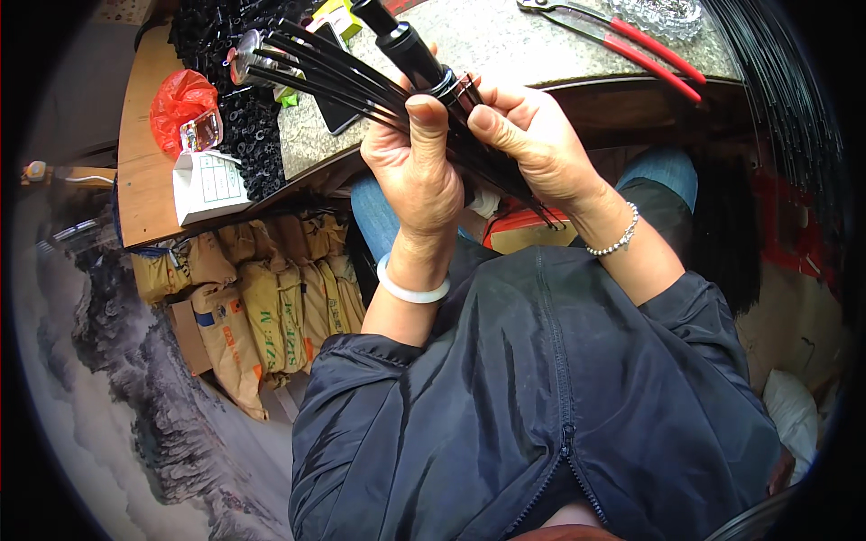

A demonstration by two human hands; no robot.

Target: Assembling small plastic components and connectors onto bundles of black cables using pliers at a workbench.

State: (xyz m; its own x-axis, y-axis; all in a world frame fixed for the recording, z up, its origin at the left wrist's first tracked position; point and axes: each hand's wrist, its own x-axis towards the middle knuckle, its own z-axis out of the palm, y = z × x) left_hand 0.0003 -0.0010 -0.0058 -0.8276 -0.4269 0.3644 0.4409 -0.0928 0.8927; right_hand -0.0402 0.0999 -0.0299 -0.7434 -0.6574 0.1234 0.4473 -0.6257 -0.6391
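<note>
Above my lap, near the table's front edge, I hold what looks like a black umbrella frame (pixel 410 56), tilted up to the left. Thin black ribs (pixel 334 79) fan out from it past my left hand (pixel 417 162). That hand is closed around the ribs, thumb upright against them. My right hand (pixel 532 135) grips the same frame by its collar, thumb and fingers pinched together. More rods run down below my palms, and their lower ends show between my wrists. My palms hide part of the joint.
On the speckled tabletop (pixel 487 45) lie red-handled pliers (pixel 631 50), a glass dish (pixel 663 13) and a dark phone (pixel 336 113). Small black parts (pixel 253 135), a red bag (pixel 176 104) and a white box (pixel 207 189) are at left. Sacks (pixel 280 307) stand below; black rods (pixel 780 99) hang right.
</note>
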